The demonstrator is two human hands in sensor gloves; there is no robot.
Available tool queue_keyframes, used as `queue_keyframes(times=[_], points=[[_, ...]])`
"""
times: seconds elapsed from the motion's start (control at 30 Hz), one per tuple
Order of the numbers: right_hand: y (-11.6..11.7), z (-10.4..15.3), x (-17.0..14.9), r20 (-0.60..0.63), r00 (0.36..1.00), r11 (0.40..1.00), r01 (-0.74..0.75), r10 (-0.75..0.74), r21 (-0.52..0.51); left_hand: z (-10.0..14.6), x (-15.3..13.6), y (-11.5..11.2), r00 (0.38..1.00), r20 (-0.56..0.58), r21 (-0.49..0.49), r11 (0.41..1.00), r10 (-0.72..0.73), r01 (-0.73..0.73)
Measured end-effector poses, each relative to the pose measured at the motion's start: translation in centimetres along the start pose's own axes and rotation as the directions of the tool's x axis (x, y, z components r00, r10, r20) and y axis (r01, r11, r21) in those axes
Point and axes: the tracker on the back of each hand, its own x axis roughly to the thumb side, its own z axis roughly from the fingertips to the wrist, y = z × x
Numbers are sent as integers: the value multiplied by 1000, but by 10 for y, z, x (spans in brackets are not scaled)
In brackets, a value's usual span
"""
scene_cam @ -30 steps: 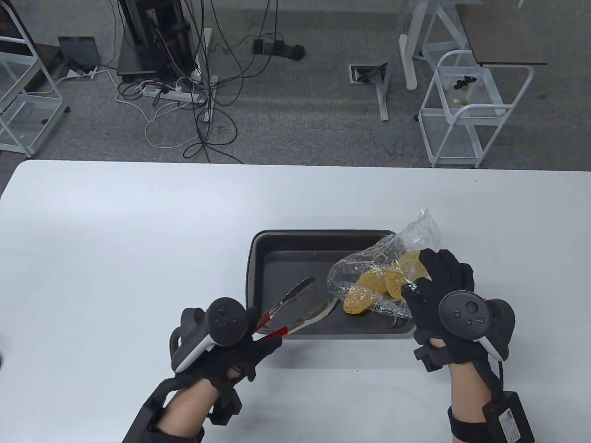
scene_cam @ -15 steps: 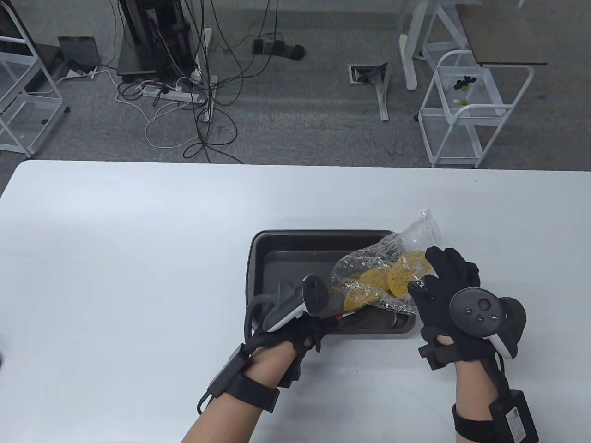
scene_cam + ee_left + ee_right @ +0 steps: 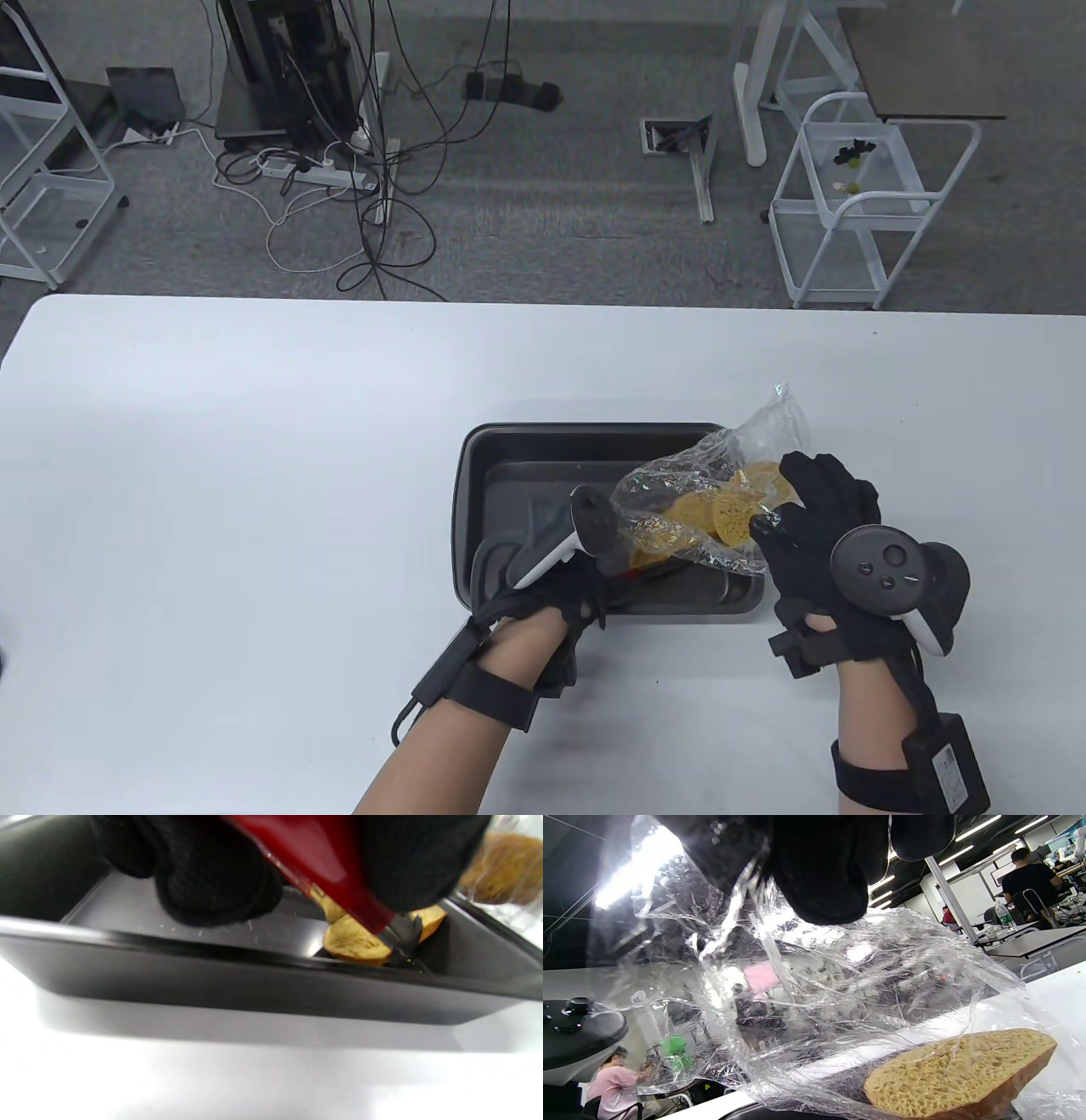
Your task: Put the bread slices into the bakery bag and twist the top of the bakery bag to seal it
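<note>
Your left hand point(image 3: 564, 594), gripping the red-handled tongs point(image 3: 339, 878), has dropped into the tray point(image 3: 475, 475) at lower centre onto the last bread slice point(image 3: 356, 944), while your right hand point(image 3: 819, 526) pinches the bakery bag point(image 3: 704, 501) part-filled.

The left hand point(image 3: 568, 594), which a second ago hovers off the near-left corner of the dark tray point(image 3: 475, 475) with the red-handled tongs point(image 3: 339, 887) spread open above it, now reaches over the tray's near rim, wrist rolled so its tracker points at the clear bag point(image 3: 721, 492). The tongs' tips now sit low in the tray against a bread slice point(image 3: 356, 942). The right hand point(image 3: 814, 543) lifts the bag slightly rightward.
</note>
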Motion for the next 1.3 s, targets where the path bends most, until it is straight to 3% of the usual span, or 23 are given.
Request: queue_keyframes(times=[0.3,0.73,0.87,1.07,1.17,1.3], points=[[-2,1,-2,-10,1000,1000,-15,14,-25,21,-20,7,1000,10,132,991,-1,0],[-15,3,-8,-81,977,967,-209,199,-142,70,-92,30,999,-51,229,973,-4,15],[-25,5,-12,-135,954,938,-291,269,-190,89,-110,33,998,-57,266,964,-16,31],[-39,12,-11,-220,878,832,-475,425,-286,117,-120,37,999,-14,314,949,-30,33],[-35,13,-5,-220,871,828,-487,439,-277,126,-118,37,999,26,331,943,-37,27],[-13,7,4,-191,815,803,-575,547,-157,143,-108,37,995,85,363,931,-57,23]])
